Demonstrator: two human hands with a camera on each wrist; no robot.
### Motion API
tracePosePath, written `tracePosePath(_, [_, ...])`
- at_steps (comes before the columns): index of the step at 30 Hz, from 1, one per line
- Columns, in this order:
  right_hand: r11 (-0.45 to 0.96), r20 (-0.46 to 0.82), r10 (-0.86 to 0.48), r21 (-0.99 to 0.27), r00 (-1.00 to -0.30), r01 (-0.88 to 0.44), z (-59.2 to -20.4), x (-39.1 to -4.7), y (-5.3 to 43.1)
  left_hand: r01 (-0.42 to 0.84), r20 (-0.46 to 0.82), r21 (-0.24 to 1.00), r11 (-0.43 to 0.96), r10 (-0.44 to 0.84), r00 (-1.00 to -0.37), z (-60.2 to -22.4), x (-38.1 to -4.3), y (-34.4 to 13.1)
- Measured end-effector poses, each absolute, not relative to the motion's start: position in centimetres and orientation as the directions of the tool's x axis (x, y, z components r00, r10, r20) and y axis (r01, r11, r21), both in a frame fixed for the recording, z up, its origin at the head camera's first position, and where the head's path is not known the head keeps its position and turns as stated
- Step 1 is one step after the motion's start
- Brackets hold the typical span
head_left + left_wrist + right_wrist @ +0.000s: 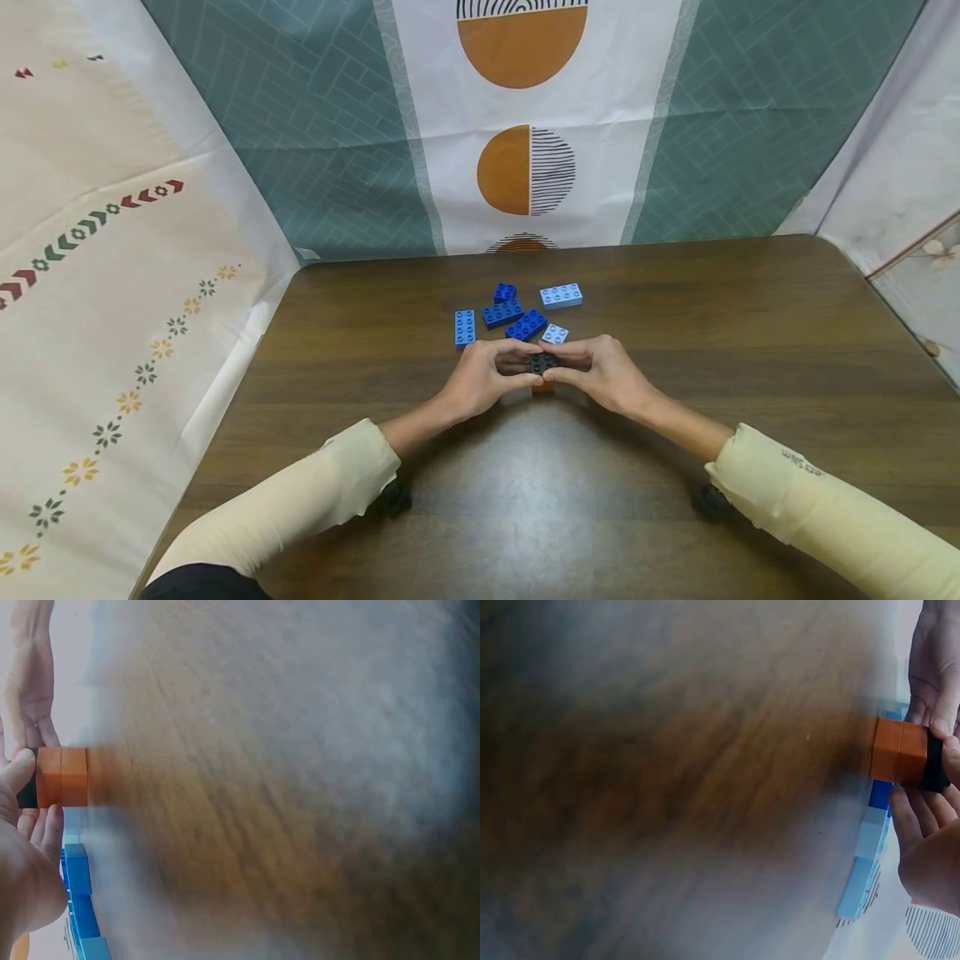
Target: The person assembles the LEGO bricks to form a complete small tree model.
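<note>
A black toy building brick with studs on top sits between both hands at the middle of the table. Below it are two orange bricks, stacked one on the other and standing on the wood. My left hand pinches the black brick from the left, thumb on the near side and fingers behind. From the right, my right hand grips the same brick in a mirrored way. In the right wrist view the black brick lies flush against the upper orange one.
Just beyond the hands lie several loose bricks: dark blue ones, a medium blue one, a long light blue one and a small pale blue one. The brown wooden table reaches back to a patterned cloth.
</note>
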State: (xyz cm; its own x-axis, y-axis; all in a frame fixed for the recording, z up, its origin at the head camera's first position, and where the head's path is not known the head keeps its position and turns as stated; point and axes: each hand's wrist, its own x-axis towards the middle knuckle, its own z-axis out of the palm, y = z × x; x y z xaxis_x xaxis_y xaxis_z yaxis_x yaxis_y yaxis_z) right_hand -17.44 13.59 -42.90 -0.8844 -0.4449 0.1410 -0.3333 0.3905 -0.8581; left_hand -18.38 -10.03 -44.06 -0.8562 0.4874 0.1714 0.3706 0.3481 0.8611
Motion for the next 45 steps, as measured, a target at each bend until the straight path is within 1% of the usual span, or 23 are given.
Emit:
tracePosePath(10, [0.399, 0.125, -0.447, -0.859, -0.886, -0.322, -42.9, -17.5, 13.8, 0.298, 0.132, 0.903, 0.308, 0.463, -0.877, -44.5, -18.3, -9.8])
tracePosePath(17, [0.373, 0.120, -0.453, -0.874, -0.884, -0.310, -43.0, -17.5, 13.7, 0.206, 0.051, 0.936, 0.285, 0.471, -0.881, -44.0, -18.0, -10.2])
tracePosePath(20, [0.370, 0.124, -0.452, -0.875, -0.883, -0.312, -43.0, -17.5, 13.6, 0.188, 0.032, 0.939, 0.289, 0.471, -0.882, -43.8, -17.8, -10.3])
tracePosePath(23, [0.368, 0.125, -0.450, -0.876, -0.884, -0.311, -43.0, -17.5, 13.6, 0.198, 0.042, 0.935, 0.294, 0.463, -0.885, -43.6, -17.6, -10.3])
tracePosePath(30, [0.381, 0.119, -0.448, -0.871, -0.886, -0.309, -42.9, -17.4, 13.6, 0.288, 0.130, 0.883, 0.370, 0.396, -0.909, -43.5, -17.1, -9.7])
tracePosePath(37, [0.388, 0.116, -0.446, -0.868, -0.887, -0.309, -43.0, -17.3, 13.5, 0.290, 0.159, 0.891, 0.350, 0.356, -0.921, -43.8, -16.9, -9.8])
tracePosePath(45, [0.361, 0.123, -0.460, -0.879, -0.879, -0.312, -43.1, -17.5, 13.5, 0.290, 0.158, 0.898, 0.333, 0.371, -0.915, -43.8, -17.1, -9.9])
